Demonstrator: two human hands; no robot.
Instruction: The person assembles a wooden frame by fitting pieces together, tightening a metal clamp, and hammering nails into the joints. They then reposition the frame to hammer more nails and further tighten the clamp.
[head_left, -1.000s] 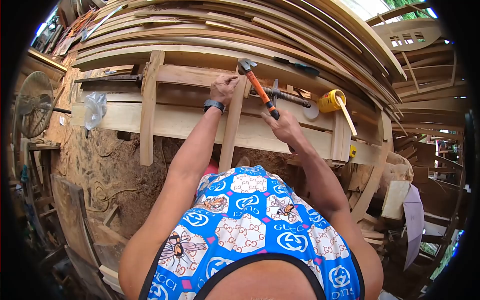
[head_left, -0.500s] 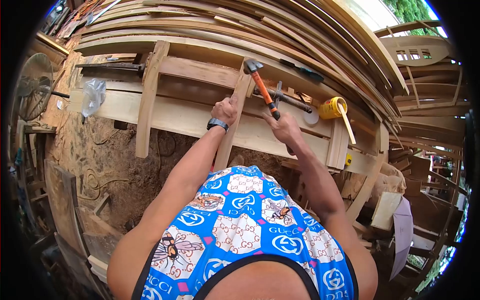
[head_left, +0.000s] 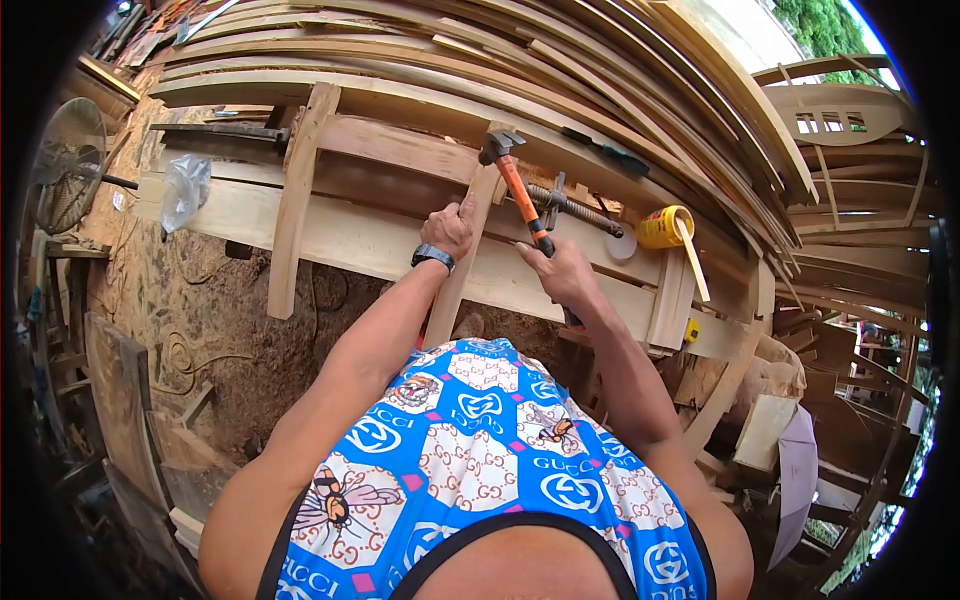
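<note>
My right hand [head_left: 562,272] is closed round the handle of an orange and black hammer [head_left: 517,190]. The hammer's head lies at the upper end of an upright wooden strip [head_left: 480,195]; whether they touch is hard to tell. My left hand [head_left: 449,228], with a watch at the wrist, is wrapped on the left edge of that same strip, below the hammer head. Behind the hammer is a metal screw clamp [head_left: 575,208]. The strip crosses long pale boards [head_left: 375,237].
A yellow container [head_left: 660,228] with a wooden stick stands right of the clamp. Another upright strip [head_left: 291,220] and a plastic bag [head_left: 185,192] are to the left. Long planks [head_left: 400,60] are stacked behind. A fan [head_left: 70,165] stands far left, a tape measure [head_left: 691,330] lies right.
The hammer and my right hand have moved slightly down, and the hammer head is turned a little. My left hand stays on the strip. The whole view has shifted slightly.
</note>
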